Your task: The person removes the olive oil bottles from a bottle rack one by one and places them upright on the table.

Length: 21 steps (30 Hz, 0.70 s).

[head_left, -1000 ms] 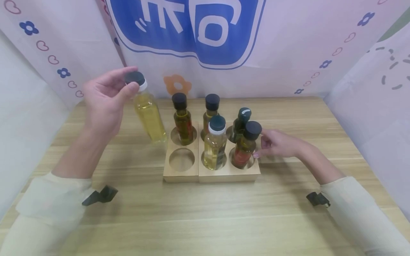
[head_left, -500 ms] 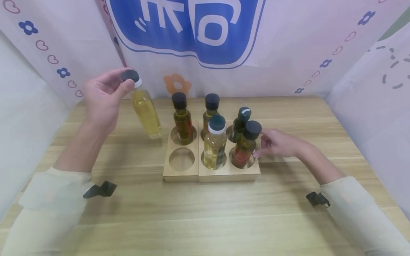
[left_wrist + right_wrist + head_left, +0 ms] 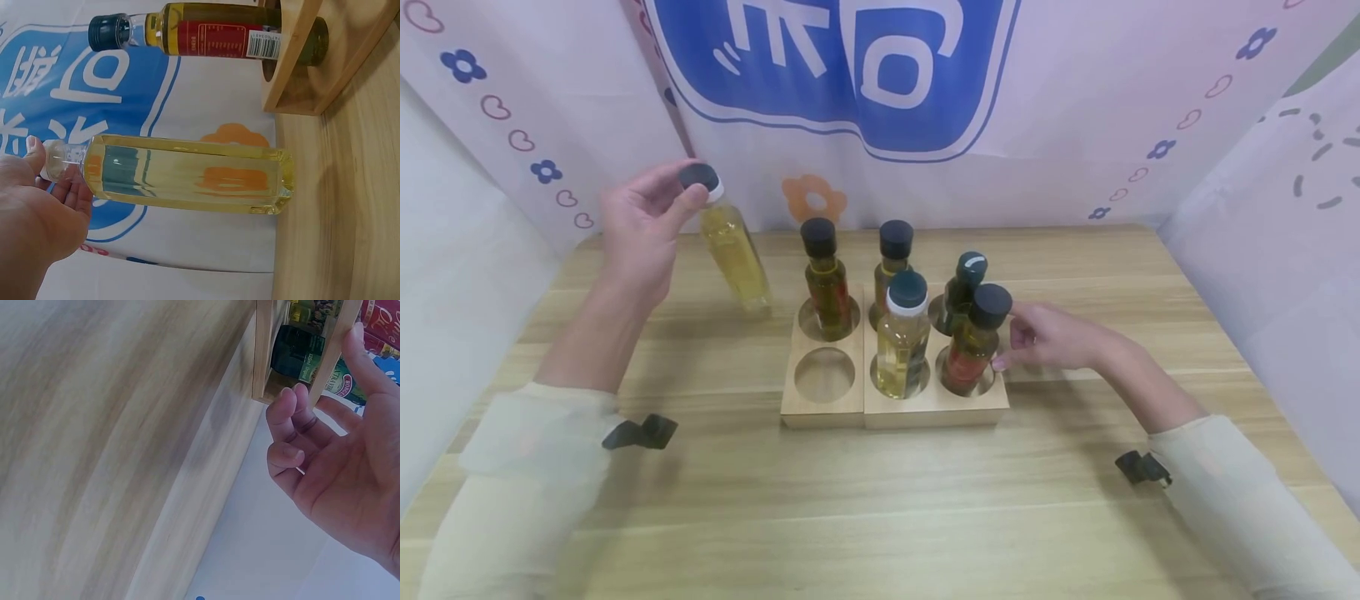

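Observation:
My left hand (image 3: 643, 229) grips the dark-capped neck of a clear bottle of pale yellow oil (image 3: 735, 258), left of a wooden bottle rack (image 3: 823, 408). In the left wrist view the oil bottle (image 3: 187, 175) shows its whole length. Whether its base touches the table cannot be told. My right hand (image 3: 1056, 335) holds the right edge of the rack, thumb beside a red-labelled bottle (image 3: 967, 362); the right wrist view shows the thumb (image 3: 362, 359) on the top board. The rack's front left hole (image 3: 825, 375) has no bottle in it.
The other rack holes carry a dark oil bottle (image 3: 829, 292) at back left, another dark-capped bottle (image 3: 895, 242) beside it, a green bottle (image 3: 958, 300) at back right and a second pale oil bottle (image 3: 901, 354) in front. A printed cloth (image 3: 1060, 100) hangs behind the wooden table (image 3: 880, 517).
My left hand has carried the pale oil bottle left and slightly back, farther from the rack. The right hand and the rack have stayed in place.

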{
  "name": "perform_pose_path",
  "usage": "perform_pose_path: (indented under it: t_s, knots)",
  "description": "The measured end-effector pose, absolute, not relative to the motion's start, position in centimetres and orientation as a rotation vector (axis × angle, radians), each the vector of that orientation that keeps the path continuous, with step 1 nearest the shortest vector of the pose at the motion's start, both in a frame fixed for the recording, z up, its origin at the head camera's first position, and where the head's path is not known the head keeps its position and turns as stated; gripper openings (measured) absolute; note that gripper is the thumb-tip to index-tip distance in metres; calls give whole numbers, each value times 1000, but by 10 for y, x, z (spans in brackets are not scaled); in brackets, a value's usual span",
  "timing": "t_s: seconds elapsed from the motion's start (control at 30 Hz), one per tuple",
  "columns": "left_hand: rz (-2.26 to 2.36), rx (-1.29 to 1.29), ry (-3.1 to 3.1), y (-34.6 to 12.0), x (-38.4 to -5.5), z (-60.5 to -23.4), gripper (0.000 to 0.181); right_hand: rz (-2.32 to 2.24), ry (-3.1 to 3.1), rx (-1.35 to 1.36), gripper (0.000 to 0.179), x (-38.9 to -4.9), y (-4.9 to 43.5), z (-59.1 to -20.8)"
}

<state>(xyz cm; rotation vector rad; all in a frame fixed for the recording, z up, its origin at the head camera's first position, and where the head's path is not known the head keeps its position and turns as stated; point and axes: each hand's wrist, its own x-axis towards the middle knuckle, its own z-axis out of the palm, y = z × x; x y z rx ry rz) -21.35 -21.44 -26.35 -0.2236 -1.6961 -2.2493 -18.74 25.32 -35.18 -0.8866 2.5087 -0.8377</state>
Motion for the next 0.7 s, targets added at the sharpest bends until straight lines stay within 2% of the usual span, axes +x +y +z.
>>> perform_pose_path:
  t_s: [0.7]
  knots:
    - [-2234, -100, -1718, -228, -243, -278, 21, -850, 2514, -879, 58, -188, 253, -353]
